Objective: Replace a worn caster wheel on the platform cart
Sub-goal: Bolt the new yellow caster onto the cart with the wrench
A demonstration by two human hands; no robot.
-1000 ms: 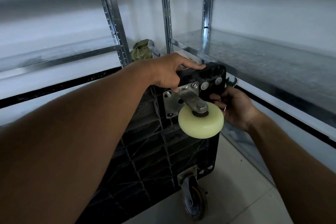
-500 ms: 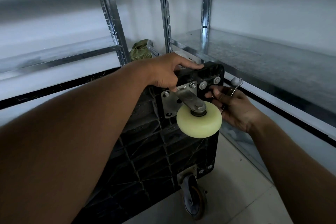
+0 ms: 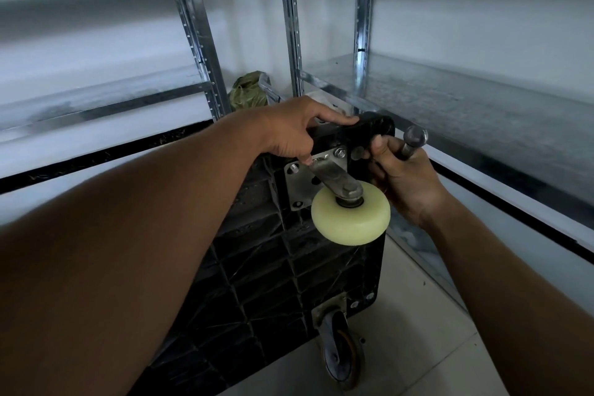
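Head view. We found the platform cart (image 3: 257, 267) tipped on its edge on the floor (image 3: 418, 331), ribbed underside facing us, between the metal racks (image 3: 450, 100). The cream caster wheel (image 3: 350, 219) sat in its steel fork (image 3: 334, 173) on a mounting plate (image 3: 297, 183) at the cart's far right corner. A darker, worn-looking caster (image 3: 340, 354) stood at the near right corner, against the floor.

We judged the wheel hard, smooth and light, likely to spin or slip if held by its tread. The stiff fork and plate offered the surer hold. The cart looked rigid and bulky, and apt to tip unless steadied at its upper edge.

The left hand (image 3: 289, 135) gripped that upper edge, fingers laid over the top, thumb down on the fork. The right hand (image 3: 401, 177), just right of the wheel, was curled round the shaft of a metal tool (image 3: 413, 141), seemingly a wrench, its round head projecting above the fist. We could not tell whether the tool touched any bolt.
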